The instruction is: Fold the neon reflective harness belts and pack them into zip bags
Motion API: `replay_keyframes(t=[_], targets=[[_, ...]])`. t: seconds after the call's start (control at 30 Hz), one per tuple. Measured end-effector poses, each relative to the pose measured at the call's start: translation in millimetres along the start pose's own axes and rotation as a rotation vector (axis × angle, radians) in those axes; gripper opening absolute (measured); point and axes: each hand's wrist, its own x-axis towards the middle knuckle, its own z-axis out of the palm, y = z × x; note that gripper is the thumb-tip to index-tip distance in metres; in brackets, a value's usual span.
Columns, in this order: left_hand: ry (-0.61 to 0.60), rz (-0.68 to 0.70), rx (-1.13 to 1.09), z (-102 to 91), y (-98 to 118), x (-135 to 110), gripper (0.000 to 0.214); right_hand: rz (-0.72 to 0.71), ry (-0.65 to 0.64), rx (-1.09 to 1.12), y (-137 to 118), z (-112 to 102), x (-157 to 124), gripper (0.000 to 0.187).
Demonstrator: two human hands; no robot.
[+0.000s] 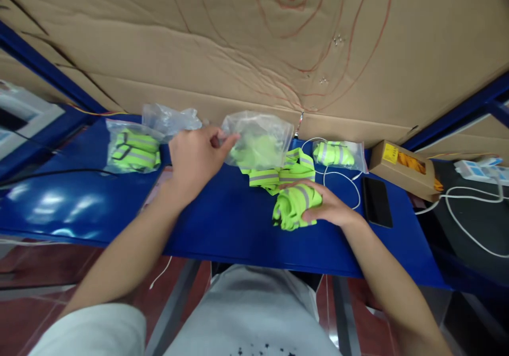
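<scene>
Bundle (pixel 297 207) is clamped in the fingers of the right hand (pixel 330 207), at five o'clock from the bag (pixel 258 141). Left hand (pixel 196 157) at bag's edge; fingers' closure cannot be told. Step appears bag-handling; next move calls for secure edge grip.

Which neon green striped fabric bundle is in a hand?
The rolled neon green fabric bundle with grey stripes, in the right hand. The leftmost bundle and rightmost bundle lie in clear plastic bags; more striped fabric lies on the blue table.
</scene>
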Motion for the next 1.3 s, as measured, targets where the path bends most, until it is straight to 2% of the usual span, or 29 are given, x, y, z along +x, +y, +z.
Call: replay_keyframes(t=[0.07, 0.13, 0.23, 0.3, 0.43, 0.53, 0.67, 0.8, 0.83, 0.87, 0.97, 1.03, 1.13, 1.2, 1.23, 1.3], targets=[[-0.074, -0.022, 0.057, -0.4, 10.0, -16.8, 0.04, -0.095, -0.034, -0.109, -2.0, 10.2, 0.3, 0.066], [-0.157, -0.031, 0.12, 2.2, 15.2, -36.3, 0.042, -0.156, 0.029, -0.221, -3.4, 15.9, 0.6, 0.065], [-0.248, -0.079, 0.187, 9.9, 12.9, -61.4, 0.045, -0.181, 0.118, -0.404, -4.7, 12.4, -0.5, 0.062], [-0.303, -0.089, 0.181, 15.2, 9.7, -73.6, 0.047, -0.193, 0.126, -0.458, -6.0, 6.9, -2.2, 0.061], [-0.418, -0.087, 0.108, 21.5, 12.6, -91.1, 0.047, -0.195, -0.031, -0.468, -11.3, 5.6, -5.5, 0.064], [-0.451, -0.106, 0.044, 20.4, 15.9, -100.8, 0.046, -0.148, -0.116, -0.51, -13.0, 11.7, -5.3, 0.066], [-0.466, -0.162, -0.218, 18.4, -4.1, -105.7, 0.058, -0.178, -0.184, -0.465, -7.0, 13.3, -0.5, 0.063], [-0.171, -0.32, -0.596, 33.3, -38.2, -100.7, 0.045, -0.136, -0.185, -0.431, 0.2, 8.9, 3.0, 0.064], [-0.168, -0.313, -0.667, 38.9, -43.6, -99.3, 0.045, -0.116, -0.186, -0.432, 1.4, 7.9, 3.3, 0.065], [-0.236, -0.286, -0.739, 44.3, -47.0, -98.2, 0.046, -0.099, -0.191, -0.435, 2.3, 6.9, 3.3, 0.065], [-0.559, -0.219, -0.99, 53.9, -49.0, -97.3, 0.038, -0.058, -0.213, -0.454, 3.1, 0.1, 2.6, 0.065], [-0.594, -0.264, -1.113, 53.7, -49.4, -97.8, 0.036, -0.022, -0.233, -0.467, 1.5, -8.9, 1.2, 0.065], [-0.539, -0.314, -1.173, 48.8, -55.0, -97.5, 0.048, 0.074, -0.34, -0.443, -3.5, -24.1, -1.1, 0.065], [-0.531, -0.279, -1.142, 46.2, -60.6, -96.3, 0.052, 0.134, -0.426, -0.4, -6.3, -29.9, -2.2, 0.063], [-0.513, -0.246, -1.087, 45.4, -63.1, -95.5, 0.048, 0.152, -0.456, -0.386, -7.0, -31.0, -2.6, 0.062], [-0.395, -0.206, -0.909, 43.6, -66.4, -94.5, 0.036, 0.172, -0.486, -0.389, -7.6, -31.0, -3.7, 0.062]])
